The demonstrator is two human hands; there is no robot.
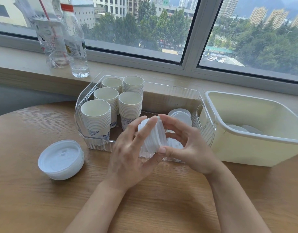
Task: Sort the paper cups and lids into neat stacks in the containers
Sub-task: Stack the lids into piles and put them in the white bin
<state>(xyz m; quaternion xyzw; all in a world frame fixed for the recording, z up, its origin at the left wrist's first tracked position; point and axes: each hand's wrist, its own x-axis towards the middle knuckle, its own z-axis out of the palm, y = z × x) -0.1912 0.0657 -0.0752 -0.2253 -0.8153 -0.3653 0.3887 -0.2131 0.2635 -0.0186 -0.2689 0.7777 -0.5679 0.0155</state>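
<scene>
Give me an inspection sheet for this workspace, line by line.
Surface: round wooden table set against a window sill.
Job's things: five cup stacks upright in the left of the clear bin; loose lids at its right end; lid stack on the table left of the bin; cream tub to the right with a few lids inside.
Clutter: plastic cup with straw and water bottle on the sill.
Grip: left hand and right hand both hold a tilted held stack of lids over the bin's front edge.
Cables: nothing seen.
Surroundings: window onto trees and buildings.
</scene>
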